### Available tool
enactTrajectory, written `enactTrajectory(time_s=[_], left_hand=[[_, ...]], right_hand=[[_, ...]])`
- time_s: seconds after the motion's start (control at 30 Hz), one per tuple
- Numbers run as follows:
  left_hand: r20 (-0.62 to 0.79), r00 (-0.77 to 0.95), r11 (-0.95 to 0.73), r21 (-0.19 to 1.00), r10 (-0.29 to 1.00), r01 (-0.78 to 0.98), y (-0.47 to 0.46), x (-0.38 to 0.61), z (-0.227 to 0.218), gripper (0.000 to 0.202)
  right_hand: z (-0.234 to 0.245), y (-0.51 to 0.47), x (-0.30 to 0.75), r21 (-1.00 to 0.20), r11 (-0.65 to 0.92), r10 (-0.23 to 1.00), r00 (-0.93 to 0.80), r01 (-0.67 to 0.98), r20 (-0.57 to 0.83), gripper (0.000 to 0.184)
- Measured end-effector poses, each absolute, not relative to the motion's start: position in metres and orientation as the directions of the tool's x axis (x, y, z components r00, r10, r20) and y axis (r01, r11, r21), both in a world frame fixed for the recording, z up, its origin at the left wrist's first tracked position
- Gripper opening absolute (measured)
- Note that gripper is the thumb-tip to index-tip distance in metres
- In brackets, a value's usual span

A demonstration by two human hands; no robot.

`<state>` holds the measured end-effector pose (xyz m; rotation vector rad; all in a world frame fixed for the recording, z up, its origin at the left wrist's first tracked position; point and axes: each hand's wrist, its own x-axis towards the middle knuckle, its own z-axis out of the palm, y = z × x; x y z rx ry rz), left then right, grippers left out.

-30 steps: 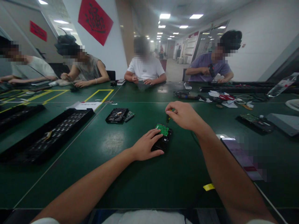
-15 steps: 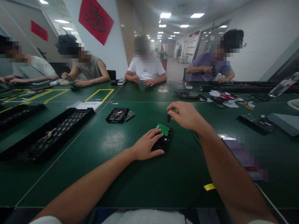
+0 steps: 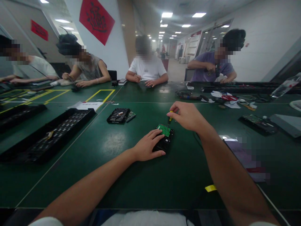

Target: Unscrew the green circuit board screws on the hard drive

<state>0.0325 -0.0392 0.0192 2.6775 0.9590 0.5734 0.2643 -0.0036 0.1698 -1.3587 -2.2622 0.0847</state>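
A black hard drive [image 3: 162,145] with a green circuit board [image 3: 164,129] on its top side lies on the green table in front of me. My left hand [image 3: 150,145] is laid across its left side, fingers over the board's edge and thumb along the near end, gripping it against the table. Between the fingertips of my right hand [image 3: 182,114] is a screwdriver [image 3: 169,119] with a yellow and dark handle. It stands almost upright, its tip down at the board; whether it sits in a screw is too small to tell.
A black opened casing [image 3: 118,116] with a loose circuit board [image 3: 131,117] lies beyond to the left. Long black trays [image 3: 58,135] fill the left side. On the right are a phone [image 3: 242,157], another black device [image 3: 258,123] and cables [image 3: 184,94]. Several people sit opposite.
The screwdriver has turned in my right fingers, so more yellow shows on its handle. My left hand and the hard drive stay where they were.
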Motion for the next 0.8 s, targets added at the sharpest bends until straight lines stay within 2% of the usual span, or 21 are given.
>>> enactTrajectory(time_s=[0.07,0.2,0.43,0.53,0.67,0.8], left_hand=[[0.28,0.708,-0.757,0.343,0.648,0.556,-0.0391,0.0326,0.0192,0.085],[0.282,0.71,-0.76,0.333,0.646,0.559,-0.0391,0.0331,0.0194,0.084],[0.288,0.709,-0.761,0.34,0.643,0.552,-0.0385,0.0334,0.0191,0.084],[0.289,0.709,-0.761,0.342,0.643,0.551,-0.0387,0.0332,0.0195,0.084],[0.295,0.704,-0.758,0.359,0.646,0.544,-0.0389,0.0328,0.019,0.084],[0.301,0.705,-0.76,0.366,0.642,0.537,-0.0385,0.0325,0.0178,0.083]], right_hand=[[0.1703,-0.0046,0.2635,-0.289,0.513,0.838,-0.399,0.808,0.371,0.01],[0.1708,-0.0051,0.2617,-0.26,0.544,0.817,-0.434,0.798,0.378,0.018],[0.1725,-0.0051,0.264,-0.268,0.575,0.801,-0.467,0.773,0.374,0.018],[0.1721,-0.0047,0.2655,-0.267,0.545,0.817,-0.431,0.795,0.384,0.012],[0.1705,-0.004,0.2651,-0.284,0.478,0.85,-0.357,0.831,0.388,0.015],[0.1704,-0.0038,0.2639,-0.279,0.495,0.846,-0.384,0.823,0.369,0.013]])
